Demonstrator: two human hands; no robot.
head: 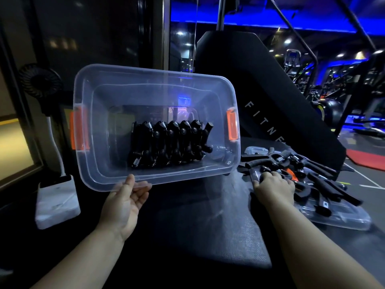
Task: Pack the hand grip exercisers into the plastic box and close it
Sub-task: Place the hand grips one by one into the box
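Black and grey padding covers the gym surface [208,226] in front of the person, with an upright black backrest [270,97] behind it that shows part of a word in pale letters. Dim blue-lit gym machines fill the far right.

A clear plastic box [100,142] is held up off the surface, left of centre, tipped so that its open top faces the camera. An orange latch [231,126] sits on each short end. Along the bottom of the box, a row of exercisers [168,142], black with metal springs, is packed side by side.

To the right, the clear lid [343,217] lies flat on the surface, apart from the box. Loose exercisers [312,180] lie in a jumbled heap on the lid and just beyond it.

The left hand [125,203] holds the box by its near rim, thumb on top and fingers visible underneath through the plastic. The right hand [275,186] is palm down at the near edge of the heap, with its fingers curled over one of the loose exercisers.

At far left stand a small black fan [40,80] and a white block [56,203].
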